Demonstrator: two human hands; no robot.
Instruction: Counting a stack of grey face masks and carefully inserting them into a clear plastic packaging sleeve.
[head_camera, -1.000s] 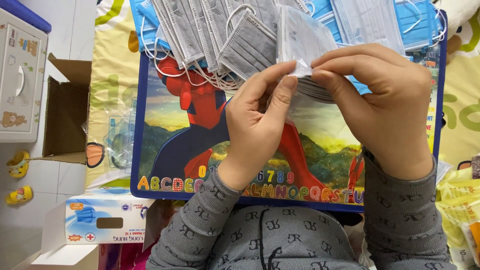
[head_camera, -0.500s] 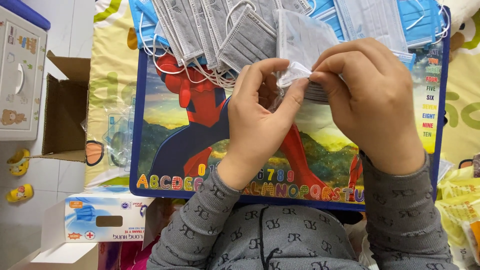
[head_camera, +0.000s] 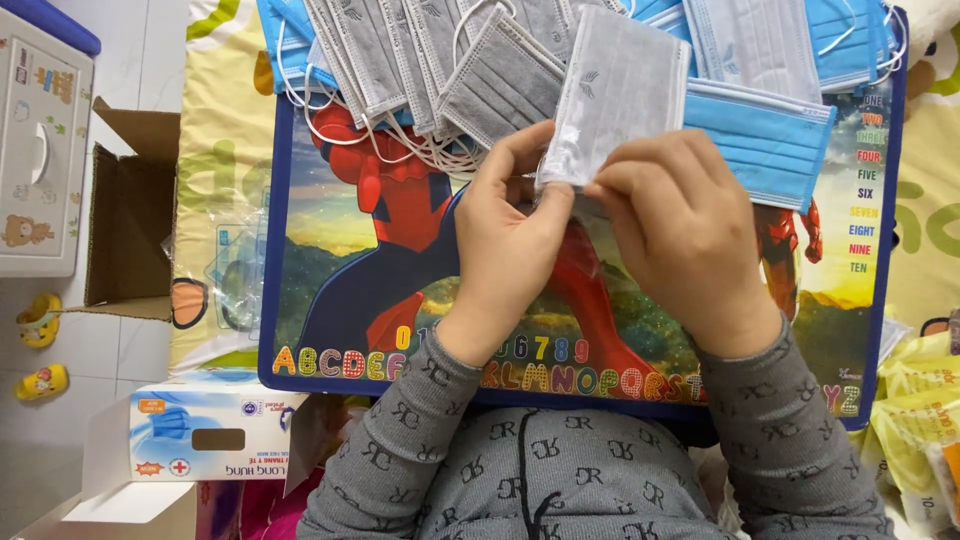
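My left hand (head_camera: 505, 245) and my right hand (head_camera: 680, 235) meet over a colourful picture board (head_camera: 330, 290). Together they pinch the lower end of a grey face mask (head_camera: 615, 95), which seems to sit in a thin clear wrapper. The mask stands upright between my fingertips. Behind it, several grey masks (head_camera: 440, 60) with white ear loops fan out across the board's top left. Blue masks (head_camera: 765, 130) lie at the top right, just beyond my right hand.
An open cardboard box (head_camera: 130, 215) and a white toy cabinet (head_camera: 40, 150) stand at the left. A mask box (head_camera: 205, 435) lies at the lower left. Empty clear wrappers (head_camera: 225, 270) lie beside the board. Yellow packets (head_camera: 915, 400) sit at the lower right.
Both hands have shifted slightly left with the grey mask. The mask now stands more upright and further out above my fingers.
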